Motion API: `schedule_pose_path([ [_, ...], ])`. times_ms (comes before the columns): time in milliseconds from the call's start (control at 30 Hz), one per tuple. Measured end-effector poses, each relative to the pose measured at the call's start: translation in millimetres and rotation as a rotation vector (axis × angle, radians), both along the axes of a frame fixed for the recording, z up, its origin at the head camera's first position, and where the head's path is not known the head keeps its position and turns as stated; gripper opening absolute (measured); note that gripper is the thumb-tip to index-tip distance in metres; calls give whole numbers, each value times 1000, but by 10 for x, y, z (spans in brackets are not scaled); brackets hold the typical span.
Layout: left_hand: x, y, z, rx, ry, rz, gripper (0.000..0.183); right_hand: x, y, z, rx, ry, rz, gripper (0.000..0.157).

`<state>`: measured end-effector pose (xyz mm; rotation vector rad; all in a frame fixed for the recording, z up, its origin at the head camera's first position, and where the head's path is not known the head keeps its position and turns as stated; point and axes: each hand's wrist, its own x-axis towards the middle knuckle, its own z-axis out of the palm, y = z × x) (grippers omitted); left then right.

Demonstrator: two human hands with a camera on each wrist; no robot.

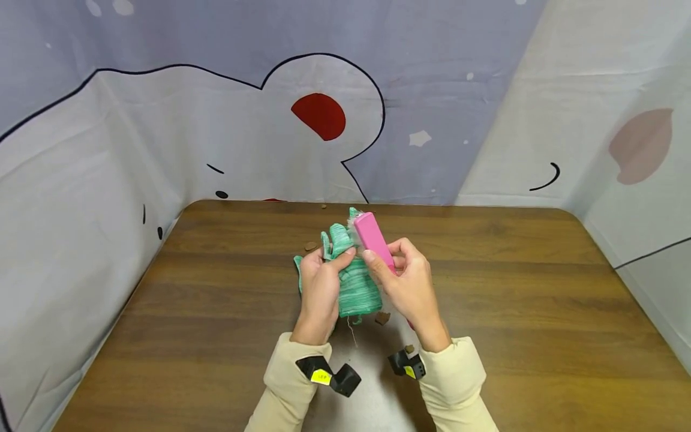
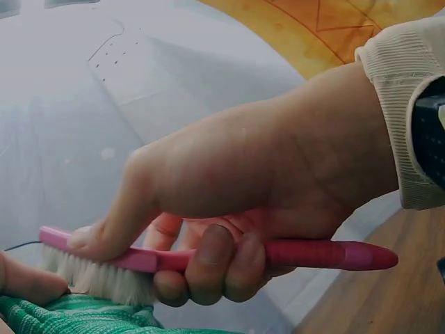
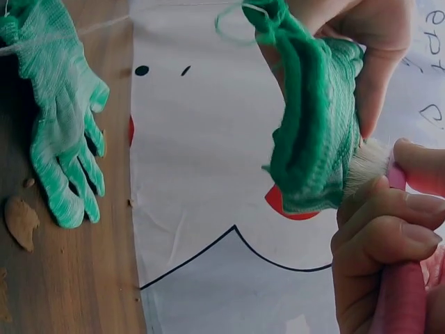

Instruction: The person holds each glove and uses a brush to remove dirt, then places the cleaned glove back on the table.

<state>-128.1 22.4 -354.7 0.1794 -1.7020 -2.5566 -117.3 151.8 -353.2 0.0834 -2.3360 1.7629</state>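
Observation:
My left hand (image 1: pixel 321 288) pinches a green knitted glove (image 1: pixel 358 291) above the table, thumb across its front. In my right hand (image 1: pixel 411 285) is a brush (image 1: pixel 372 237) with a pink back, a red handle and white bristles (image 2: pixel 104 280). The bristles touch the glove's fabric, close to my left thumb. Seen from the right wrist, the held glove's cuff (image 3: pixel 299 139) faces the camera, with a loose green thread at its edge. A second green glove (image 3: pixel 62 125) lies flat on the table, mostly hidden behind my left hand in the head view.
Brown crumbly pieces lie on the wooden table (image 1: pixel 216 336): one near the cuff (image 1: pixel 382 318), another beyond my left hand (image 1: pixel 311 246), a smaller bit by the right sleeve (image 1: pixel 409 348). A printed curtain (image 1: pixel 216 132) stands behind the table.

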Motion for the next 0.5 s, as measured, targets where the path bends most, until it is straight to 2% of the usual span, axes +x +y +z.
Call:
schedule_pose_path([
  [233,-11,-21,17,10,-29,-16,16,-53,41,-65,28,36,-18,33],
  [500,-32,-6,0,46,-54,-35,13,-60,63,-63,30,6,-55,35],
])
